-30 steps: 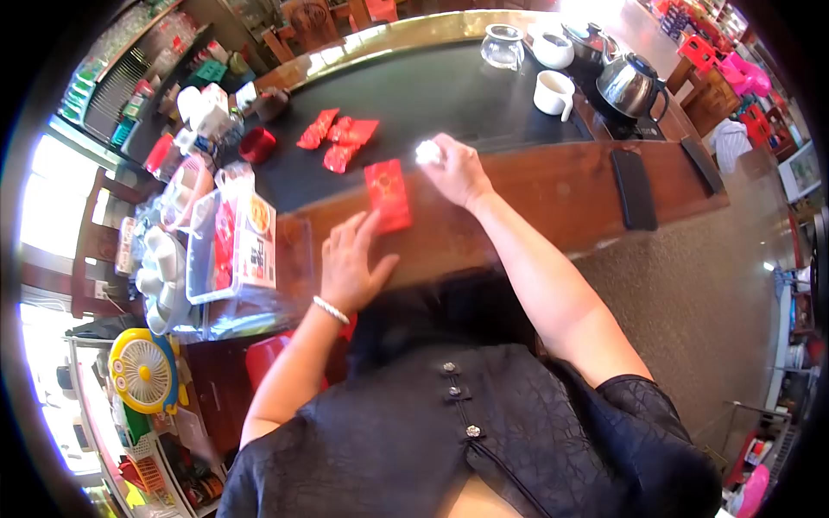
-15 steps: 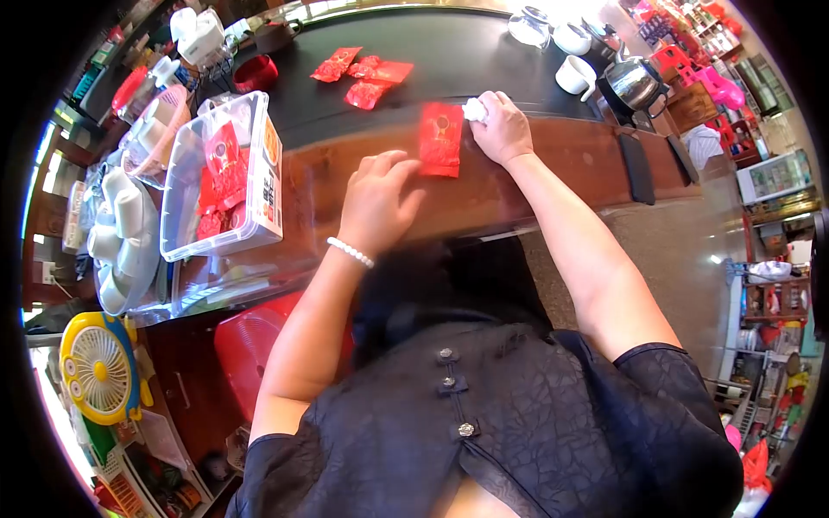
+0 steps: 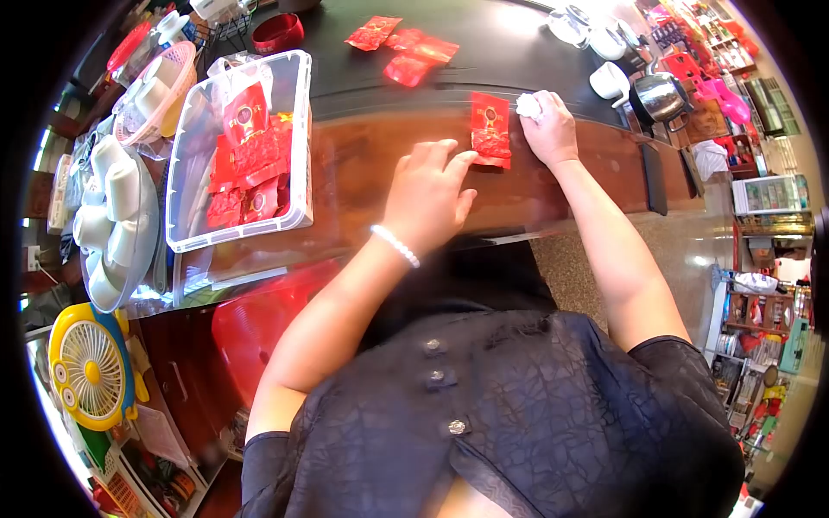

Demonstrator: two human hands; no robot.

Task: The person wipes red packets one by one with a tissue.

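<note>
Right hand [image 3: 551, 129]: clenched on a crumpled white wad [image 3: 528, 106]. Left hand [image 3: 429, 192]: holding nothing that I can see, fingers loosely spread, white bead bracelet [image 3: 395, 246] on that wrist. Red packet [image 3: 490, 129] lies between the two, just left of the right grip. Left fingertip is at its lower-left corner; can't tell touch from near-touch.

Delta vs a second ago: packet and right hand sit farther right along the wood, nearer the black phone [image 3: 654, 177], which is right of that grip. Packet was motion-blurred half a second back, sharp now. View has swung too, so more of the box interior shows.

Surface: glossy brown wood [image 3: 363, 155] under the hands, black panel [image 3: 501, 52] beyond the right grip. Left of the left hand, clear plastic box [image 3: 304, 147] with more red packets [image 3: 259, 151] inside. Beyond the left hand, three red packets [image 3: 419, 65] on the black. White cup [image 3: 610, 82] and shiny kettle [image 3: 659, 97] up-right of the right grip.

Room: red chair [image 3: 250, 328] and yellow fan [image 3: 91, 369] lower-left of the left hand; loaded shelves [image 3: 751, 324] far right.
</note>
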